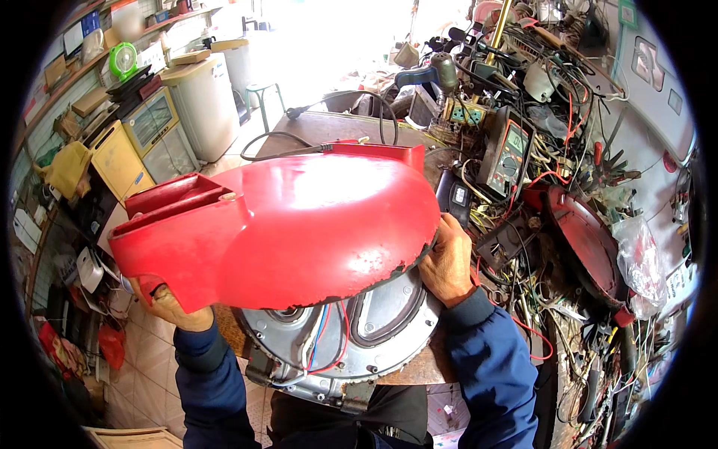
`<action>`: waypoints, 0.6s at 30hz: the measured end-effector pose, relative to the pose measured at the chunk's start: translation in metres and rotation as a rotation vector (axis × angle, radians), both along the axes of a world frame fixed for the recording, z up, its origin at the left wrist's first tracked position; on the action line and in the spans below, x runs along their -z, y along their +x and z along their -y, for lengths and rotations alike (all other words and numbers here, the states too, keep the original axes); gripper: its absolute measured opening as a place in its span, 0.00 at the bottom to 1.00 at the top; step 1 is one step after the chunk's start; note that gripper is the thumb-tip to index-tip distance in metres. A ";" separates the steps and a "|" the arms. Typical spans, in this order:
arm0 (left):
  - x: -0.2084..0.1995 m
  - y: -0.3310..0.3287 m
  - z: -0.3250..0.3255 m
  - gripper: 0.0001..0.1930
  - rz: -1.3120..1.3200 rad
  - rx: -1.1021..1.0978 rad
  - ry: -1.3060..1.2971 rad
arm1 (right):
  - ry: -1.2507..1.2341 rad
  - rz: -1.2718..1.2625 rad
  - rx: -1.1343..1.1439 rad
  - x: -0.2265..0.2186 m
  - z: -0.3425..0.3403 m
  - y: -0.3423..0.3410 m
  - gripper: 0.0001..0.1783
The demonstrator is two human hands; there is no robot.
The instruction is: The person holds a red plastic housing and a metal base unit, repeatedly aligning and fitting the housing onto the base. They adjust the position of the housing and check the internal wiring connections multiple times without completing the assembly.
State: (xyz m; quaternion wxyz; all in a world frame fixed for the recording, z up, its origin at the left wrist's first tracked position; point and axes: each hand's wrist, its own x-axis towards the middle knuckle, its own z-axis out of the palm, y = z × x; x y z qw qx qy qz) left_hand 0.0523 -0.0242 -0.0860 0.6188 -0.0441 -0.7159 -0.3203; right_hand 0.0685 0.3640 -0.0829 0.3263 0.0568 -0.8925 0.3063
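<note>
A large glossy red housing cover [329, 224], chipped along its lower rim, is tilted in front of me between both hands. My left hand [178, 308] is closed on the lower edge of its narrow, boxy end; some of the fingers are hidden. The fingers of my right hand [449, 262] are wrapped round its right rim. Below the cover lies a round grey metal base [404, 318] with a dark curved channel. Red, blue and white wires [323, 340] cross this base. The cover hides the base's far part.
A wooden workbench [329, 126] carries a black power cord [273, 136] behind the cover. Tangled cables and tools crowd the right side, with a multimeter [505, 153], a red round part [583, 247] and a plastic bag [641, 262]. Cabinets [123, 161] line the left.
</note>
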 end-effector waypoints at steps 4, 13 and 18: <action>-0.005 -0.003 -0.015 0.24 -0.192 0.168 0.100 | 0.006 0.014 0.004 0.001 -0.001 -0.001 0.12; 0.011 -0.006 0.007 0.27 -0.064 0.143 0.075 | 0.012 0.017 0.010 0.000 0.000 0.000 0.13; 0.008 -0.008 0.003 0.44 -0.091 0.094 0.080 | 0.020 0.003 0.000 0.003 -0.002 -0.001 0.12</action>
